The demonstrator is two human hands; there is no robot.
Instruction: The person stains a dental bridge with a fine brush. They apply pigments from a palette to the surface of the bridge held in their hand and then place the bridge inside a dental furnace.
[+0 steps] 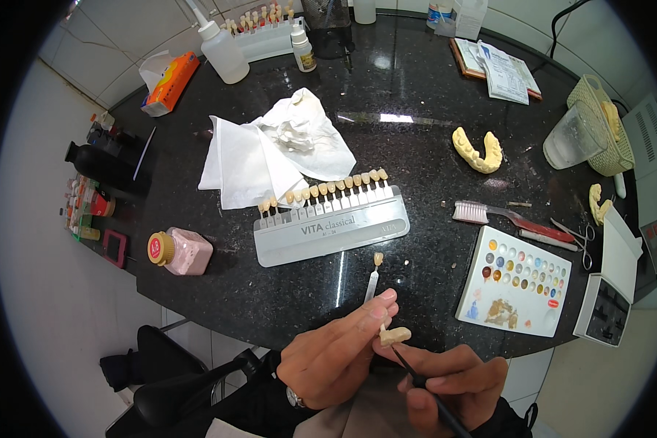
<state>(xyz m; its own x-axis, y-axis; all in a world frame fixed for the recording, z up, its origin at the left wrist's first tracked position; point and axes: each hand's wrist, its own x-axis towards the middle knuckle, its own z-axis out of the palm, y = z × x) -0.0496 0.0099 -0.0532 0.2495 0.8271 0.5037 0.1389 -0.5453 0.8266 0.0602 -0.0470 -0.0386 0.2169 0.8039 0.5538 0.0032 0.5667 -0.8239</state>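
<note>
My left hand (336, 358) is closed at the lower middle, its fingertips around a small cream-coloured dental piece (396, 336). A single tooth shade tab (373, 285) rises past these fingers; its lower end is hidden behind them, and I cannot tell whether they grip it. My right hand (456, 383) pinches a fine brush with a dark handle (445, 412), its tip at the underside of the dental piece. Beyond my hands lies a grey shade guide (332, 230) with a row of tooth tabs. To the right sits a white paint palette (518, 281) with several coloured wells.
White tissues (277, 146) lie behind the shade guide. A pink jar (182, 252) stands left. Rightward are a yellow dental cast (478, 151), a red-handled toothbrush (515, 219), scissor-like forceps (580, 237), a clear cup (573, 139) and an open box (606, 306).
</note>
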